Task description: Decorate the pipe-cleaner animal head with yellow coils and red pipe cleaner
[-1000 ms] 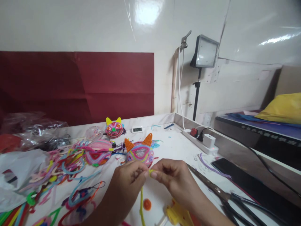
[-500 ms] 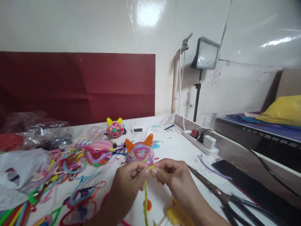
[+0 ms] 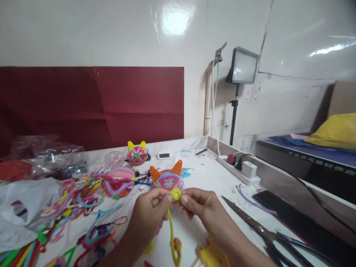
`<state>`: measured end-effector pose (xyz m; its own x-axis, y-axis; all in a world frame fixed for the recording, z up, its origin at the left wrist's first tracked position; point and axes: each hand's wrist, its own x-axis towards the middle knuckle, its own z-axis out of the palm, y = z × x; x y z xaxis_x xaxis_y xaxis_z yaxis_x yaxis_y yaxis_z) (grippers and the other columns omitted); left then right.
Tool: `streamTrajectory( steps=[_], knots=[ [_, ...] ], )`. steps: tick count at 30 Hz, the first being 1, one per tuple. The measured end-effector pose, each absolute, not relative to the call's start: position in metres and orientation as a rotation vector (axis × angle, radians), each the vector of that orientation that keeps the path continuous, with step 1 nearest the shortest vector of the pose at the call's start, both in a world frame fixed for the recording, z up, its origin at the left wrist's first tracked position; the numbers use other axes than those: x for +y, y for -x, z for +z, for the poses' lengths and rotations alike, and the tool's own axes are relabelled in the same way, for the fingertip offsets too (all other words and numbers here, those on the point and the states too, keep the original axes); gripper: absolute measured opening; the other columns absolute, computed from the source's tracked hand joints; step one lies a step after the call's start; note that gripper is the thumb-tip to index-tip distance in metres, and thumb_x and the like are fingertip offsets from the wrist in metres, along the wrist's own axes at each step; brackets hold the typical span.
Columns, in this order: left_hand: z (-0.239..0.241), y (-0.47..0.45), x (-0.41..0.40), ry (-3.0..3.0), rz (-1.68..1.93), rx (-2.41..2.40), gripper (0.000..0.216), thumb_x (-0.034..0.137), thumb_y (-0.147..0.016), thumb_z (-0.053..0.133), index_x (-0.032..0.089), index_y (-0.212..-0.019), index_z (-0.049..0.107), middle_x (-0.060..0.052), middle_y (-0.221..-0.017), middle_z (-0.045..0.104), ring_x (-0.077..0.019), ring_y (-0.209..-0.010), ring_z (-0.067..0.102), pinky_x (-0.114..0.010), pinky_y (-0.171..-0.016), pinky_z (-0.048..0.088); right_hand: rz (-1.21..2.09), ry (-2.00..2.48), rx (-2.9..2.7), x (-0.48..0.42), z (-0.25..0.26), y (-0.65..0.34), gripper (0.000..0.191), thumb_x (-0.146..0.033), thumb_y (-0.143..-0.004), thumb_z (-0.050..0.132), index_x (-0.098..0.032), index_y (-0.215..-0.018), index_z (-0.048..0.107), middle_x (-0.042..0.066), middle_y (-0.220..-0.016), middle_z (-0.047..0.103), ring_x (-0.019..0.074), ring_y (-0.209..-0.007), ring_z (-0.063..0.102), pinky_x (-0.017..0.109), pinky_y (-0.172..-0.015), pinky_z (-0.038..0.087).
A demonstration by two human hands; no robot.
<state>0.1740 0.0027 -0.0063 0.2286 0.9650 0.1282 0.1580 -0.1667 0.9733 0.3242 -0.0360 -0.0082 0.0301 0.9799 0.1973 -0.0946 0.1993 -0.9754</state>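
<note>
A yellow pipe cleaner is rolled into a small flat coil at its upper end, and its tail hangs down in front of the table. My left hand pinches the coil from the left between thumb and fingers. On the coil's right edge, the thumb and forefinger of my right hand are closed. Just behind the hands rests a colourful cat-face piece with orange ears, its lower part hidden by my fingers. An orange coil lies below, partly behind the hanging tail. Beside my right forearm is a yellow piece.
Large scissors and a black phone lie to the right, near a power strip. Tangled pipe cleaners and a white plastic bag cover the left. A yellow-eared cat face stands behind, beside a small digital clock.
The yellow coil has turned to show its flat face, and my right fingers have shifted slightly right. The hanging tail has swung, its lower end now bending into view. The camera view has tilted slightly.
</note>
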Motion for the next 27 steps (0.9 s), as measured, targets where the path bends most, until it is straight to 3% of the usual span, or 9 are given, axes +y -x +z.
streamTrajectory(
  steps=[7, 10, 13, 15, 18, 21, 27],
  knots=[
    [0.004, -0.171, 0.002, -1.468, 1.235, 1.068, 0.022, 0.036, -0.073, 0.065, 0.014, -0.072, 0.064, 0.007, -0.041, 0.052, -0.0068, -0.036, 0.044, -0.016, -0.039, 0.035, 1.105, 0.983, -1.292, -0.038, -0.008, -0.328, 0.045, -0.059, -0.074, 0.066, -0.014, -0.070, 0.071, 0.000, -0.059, 0.057, 0.0109, -0.053, 0.045, 0.023, -0.052, 0.034],
    [0.007, -0.166, 0.007, -1.426, 1.299, 1.059, 0.021, 0.035, -0.072, 0.067, 0.014, -0.077, 0.064, 0.005, -0.044, 0.057, -0.0081, -0.038, 0.048, -0.017, -0.042, 0.039, 1.172, 0.941, -1.395, -0.045, -0.006, -0.328, 0.045, -0.058, -0.077, 0.064, -0.014, -0.079, 0.071, 0.001, -0.067, 0.058, 0.0106, -0.056, 0.045, 0.024, -0.054, 0.034],
    [0.005, -0.163, 0.014, -1.378, 1.342, 1.042, 0.022, 0.034, -0.071, 0.069, 0.014, -0.077, 0.064, 0.004, -0.044, 0.059, -0.0088, -0.039, 0.052, -0.017, -0.043, 0.041, 1.186, 0.954, -1.484, -0.051, -0.006, -0.323, 0.048, -0.052, -0.063, 0.080, -0.016, -0.093, 0.071, -0.002, -0.067, 0.053, 0.0099, -0.057, 0.041, 0.023, -0.054, 0.032],
    [0.002, -0.163, 0.016, -1.332, 1.342, 1.022, 0.023, 0.034, -0.068, 0.072, 0.014, -0.076, 0.064, 0.004, -0.043, 0.059, -0.0092, -0.038, 0.053, -0.018, -0.042, 0.043, 1.076, 0.981, -1.578, -0.052, -0.007, -0.319, 0.042, -0.041, -0.059, 0.085, -0.017, -0.092, 0.072, -0.003, -0.071, 0.053, 0.0102, -0.058, 0.041, 0.023, -0.054, 0.033],
    [-0.003, -0.164, 0.017, -1.284, 1.322, 0.994, 0.026, 0.035, -0.067, 0.073, 0.014, -0.079, 0.064, 0.004, -0.044, 0.060, -0.0100, -0.039, 0.054, -0.019, -0.042, 0.046, 0.854, 0.944, -1.720, -0.050, -0.009, -0.318, 0.014, -0.032, -0.079, 0.069, -0.018, -0.081, 0.072, 0.001, -0.077, 0.057, 0.0139, -0.068, 0.050, 0.024, -0.060, 0.038],
    [-0.004, -0.166, 0.016, -1.252, 1.312, 0.956, 0.029, 0.035, -0.067, 0.074, 0.014, -0.084, 0.062, 0.004, -0.049, 0.061, -0.0102, -0.043, 0.056, -0.020, -0.044, 0.048, 0.721, 0.926, -1.750, -0.047, -0.010, -0.320, 0.021, -0.028, -0.089, 0.056, -0.017, -0.077, 0.070, 0.002, -0.074, 0.060, 0.0157, -0.073, 0.054, 0.025, -0.068, 0.040],
    [-0.009, -0.171, 0.016, -1.197, 1.221, 0.871, 0.040, 0.037, -0.062, 0.079, 0.013, -0.088, 0.059, 0.003, -0.051, 0.062, -0.0098, -0.044, 0.055, -0.018, -0.041, 0.046, 0.694, 0.919, -1.662, -0.044, -0.011, -0.325, 0.025, -0.035, -0.092, 0.056, -0.020, -0.078, 0.072, 0.000, -0.069, 0.059, 0.0137, -0.068, 0.053, 0.022, -0.064, 0.039]
  ],
)
